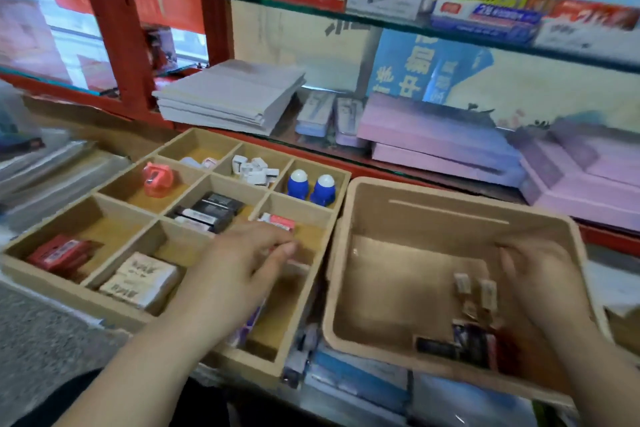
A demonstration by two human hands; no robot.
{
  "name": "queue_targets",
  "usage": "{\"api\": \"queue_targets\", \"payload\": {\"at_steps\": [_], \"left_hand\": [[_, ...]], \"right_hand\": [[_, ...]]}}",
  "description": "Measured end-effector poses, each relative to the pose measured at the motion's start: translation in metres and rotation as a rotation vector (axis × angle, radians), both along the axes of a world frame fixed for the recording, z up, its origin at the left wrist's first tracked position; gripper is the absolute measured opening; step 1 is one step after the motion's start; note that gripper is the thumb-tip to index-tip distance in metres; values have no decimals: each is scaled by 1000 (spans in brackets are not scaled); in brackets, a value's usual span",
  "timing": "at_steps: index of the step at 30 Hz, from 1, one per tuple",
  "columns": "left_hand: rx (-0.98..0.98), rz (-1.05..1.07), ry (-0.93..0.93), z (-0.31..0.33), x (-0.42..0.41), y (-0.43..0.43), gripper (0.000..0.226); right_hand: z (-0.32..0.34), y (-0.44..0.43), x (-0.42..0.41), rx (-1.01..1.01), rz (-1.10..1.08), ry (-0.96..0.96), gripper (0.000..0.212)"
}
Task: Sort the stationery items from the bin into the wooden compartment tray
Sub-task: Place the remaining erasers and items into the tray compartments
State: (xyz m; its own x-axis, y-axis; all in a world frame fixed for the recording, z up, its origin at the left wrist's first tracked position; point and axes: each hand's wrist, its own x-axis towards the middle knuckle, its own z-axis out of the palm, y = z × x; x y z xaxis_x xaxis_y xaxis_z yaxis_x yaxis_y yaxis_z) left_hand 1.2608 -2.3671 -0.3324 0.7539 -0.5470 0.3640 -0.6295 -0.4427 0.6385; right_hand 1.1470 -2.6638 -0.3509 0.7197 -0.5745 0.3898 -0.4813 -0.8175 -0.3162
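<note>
- head view: the wooden compartment tray [48,282] sits on the counter at the left. The tan bin [450,215] stands just beside it on the right, with their walls close to touching.
- the left hand [242,263] reaches over the tray's right-hand column, palm down, fingers nearly straight and close together. the fingertips are at the compartment holding a red-and-white packet [278,220]. motion blur hides whether they pinch anything.
- a purple item [254,317] lies partly under that wrist in the nearest right compartment.
- the right hand [540,281] is down inside the bin at its right side, fingers curved over the contents. it is too blurred to tell whether it grips anything.
- still in the bin are two small pale pieces [474,288] beside the right hand and some dark packets [457,343] near the front wall.
- already in the tray, each kind in its own compartment:
  - two blue-and-white items [311,187] at the far right
  - small white pieces [254,170] in the far middle
  - a pink sharpener [157,178] on the left
  - black erasers [207,211] in the centre
  - red boxes [60,253] at the near left
  - white erasers [142,279] next to the red boxes
- behind the tray, a stack of grey notebooks [232,94] and pink boxes [436,135] lie on a lower shelf.
</note>
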Motion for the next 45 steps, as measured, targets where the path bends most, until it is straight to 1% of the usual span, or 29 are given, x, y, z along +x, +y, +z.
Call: {"api": "queue_targets", "payload": {"at_steps": [2, 3, 5, 6, 8, 12, 14, 15, 17, 21, 22, 23, 24, 25, 26, 28, 31, 32, 35, 38, 42, 45], "left_hand": [[29, -113, 19, 0, -12, -32, 31], [32, -165, 48, 0, -19, -50, 34], [77, -259, 102, 0, -33, -89, 24], [113, -302, 125, -2, -39, -110, 17], [225, -381, 230, -13, -47, -153, 15], [428, -424, 405, -62, -45, -225, 21], [516, -435, 463, -88, -38, -248, 26], [541, -430, 489, -98, -34, -256, 33], [565, -429, 565, -116, -29, -271, 53], [610, -545, 701, -135, -38, -298, 87], [643, -556, 696, -141, -43, -303, 98], [724, -547, 628, -146, -48, -307, 106], [816, -521, 513, -151, -52, -309, 107], [854, -489, 409, -154, -56, -311, 104], [828, -461, 358, -156, -58, -312, 102], [717, -441, 328, -159, -62, -315, 99], [663, -443, 385, -162, -59, -316, 94], [675, -446, 415, -164, -57, -315, 91], [717, -476, 427, -164, -47, -313, 80], [738, -528, 508, -159, -40, -311, 69], [724, -627, 564, -155, -37, -308, 72], [726, -626, 543, -155, -36, -309, 65]], "right_hand": [[-10, -28, -19, -58, -101, 30, 18], [-14, -43, -24, -55, -137, 33, 17], [-16, -64, -31, 58, -139, 32, 28], [-17, -71, -34, 121, -105, 34, 33], [-19, -79, -42, 218, -13, 27, 36], [-31, -80, -43, 234, 32, -185, 30], [-40, -85, -42, 274, 40, -233, 31], [-43, -87, -42, 290, 38, -251, 32], [-45, -89, -41, 289, 39, -267, 33], [-49, -94, -41, 253, 37, -244, 32], [-50, -94, -41, 249, 33, -239, 32], [-50, -95, -41, 253, 32, -239, 32], [-49, -94, -42, 258, 34, -241, 32], [-49, -94, -42, 261, 36, -243, 32], [-49, -93, -43, 258, 39, -241, 32], [-50, -93, -41, 241, 38, -244, 31], [-51, -94, -39, 216, 21, -262, 31], [-51, -93, -39, 208, 18, -264, 30], [-51, -93, -39, 217, 11, -255, 26], [-51, -93, -40, 205, 18, -255, 25], [-51, -93, -39, 200, 17, -266, 27], [-51, -93, -38, 199, 18, -274, 30]]}}
